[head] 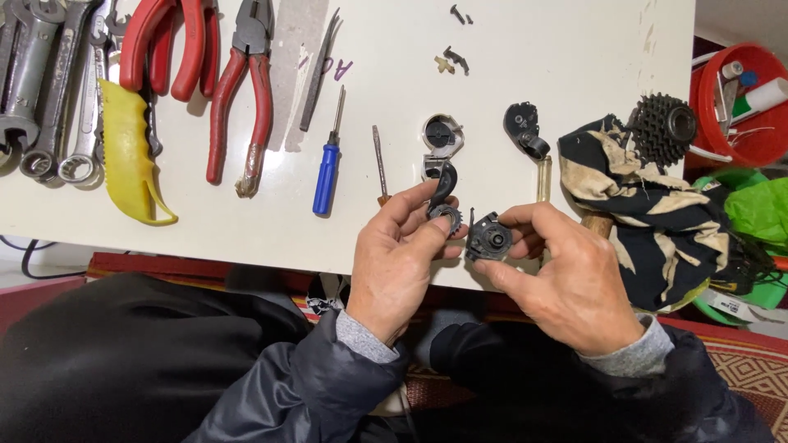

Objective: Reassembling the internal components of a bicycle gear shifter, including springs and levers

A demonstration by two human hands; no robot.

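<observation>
We find the left hand (402, 262) fingers pinching a toothed lever part (444, 205), the right hand (566, 275) fingers pinching a round black housing (490, 239) just beside it; mating them calls for alignment.

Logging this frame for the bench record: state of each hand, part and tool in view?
left hand: shut on toothed lever part
right hand: shut on round black housing
blue screwdriver: flat on table, untouched
red pliers: flat on table, jaws shut
silver-rimmed round part: on table, apart from both hands
sprocket cluster: resting on the patterned cloth
red tub: upright, holding a few items
</observation>
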